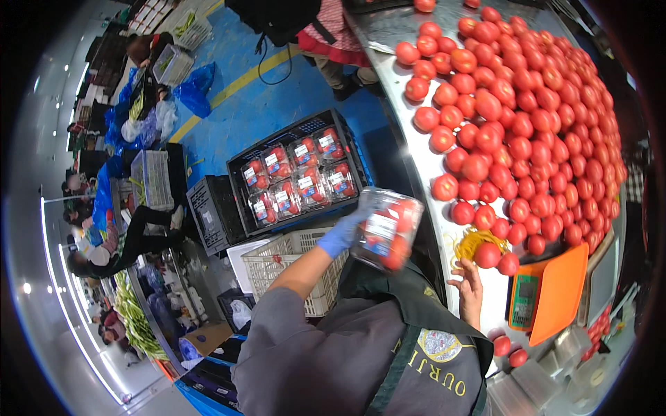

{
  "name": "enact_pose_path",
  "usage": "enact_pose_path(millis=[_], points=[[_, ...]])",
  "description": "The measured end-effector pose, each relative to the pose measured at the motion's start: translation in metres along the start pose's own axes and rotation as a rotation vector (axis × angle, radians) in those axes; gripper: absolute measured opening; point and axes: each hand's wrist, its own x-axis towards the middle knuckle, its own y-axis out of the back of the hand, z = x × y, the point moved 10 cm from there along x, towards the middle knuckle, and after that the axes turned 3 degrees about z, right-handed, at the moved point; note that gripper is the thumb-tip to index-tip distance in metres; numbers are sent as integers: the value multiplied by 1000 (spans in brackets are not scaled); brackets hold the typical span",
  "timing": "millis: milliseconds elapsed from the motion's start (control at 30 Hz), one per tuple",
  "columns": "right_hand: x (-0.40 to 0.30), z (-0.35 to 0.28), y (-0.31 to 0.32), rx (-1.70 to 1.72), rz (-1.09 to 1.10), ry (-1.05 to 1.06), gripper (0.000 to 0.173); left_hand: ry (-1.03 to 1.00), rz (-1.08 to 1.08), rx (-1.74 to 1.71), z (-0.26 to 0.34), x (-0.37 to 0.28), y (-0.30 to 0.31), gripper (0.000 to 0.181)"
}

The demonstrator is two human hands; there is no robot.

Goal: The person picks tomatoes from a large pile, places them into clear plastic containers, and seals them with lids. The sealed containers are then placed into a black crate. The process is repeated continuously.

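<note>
My left hand (pixel 339 235), in a blue glove, holds a clear plastic clamshell pack of tomatoes (pixel 387 229) tilted in front of my apron. The pack bears a white and blue label. My bare right hand (pixel 470 290) is over the steel table (pixel 416 151), its fingers apart and nothing in them. Just beyond its fingertips lie a heap of yellow rubber bands (pixel 465 246) and a loose tomato (pixel 487 255). A large pile of tomatoes (pixel 520 135) covers much of the table. On the left, a black crate (pixel 240 203) holds several similar packs (pixel 307 185) in two rows.
An orange-topped scale (pixel 558 294) stands right of my right hand, with clear plastic containers (pixel 520 392) nearby. A white plastic basket (pixel 270 260) and another black crate (pixel 208 213) are at left. One person stands at the table's far end (pixel 333 36); others are farther left.
</note>
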Motion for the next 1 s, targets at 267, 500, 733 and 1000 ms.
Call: enact_pose_path(millis=[267, 500, 733, 1000], points=[[36, 22, -66, -77, -22, -287, 41, -344, 542, 33, 160, 58, 316, 68], [32, 38, -67, -231, 86, -432, 34, -421, 848, 365, 296, 107, 425, 84], [24, 58, -57, -261, 147, -534, 31, -475, 916, 1150, 297, 156, 410, 84], [9, 56, -39, -343, 219, -332, 26, 66, 335, 685, 101, 254, 425, 47]])
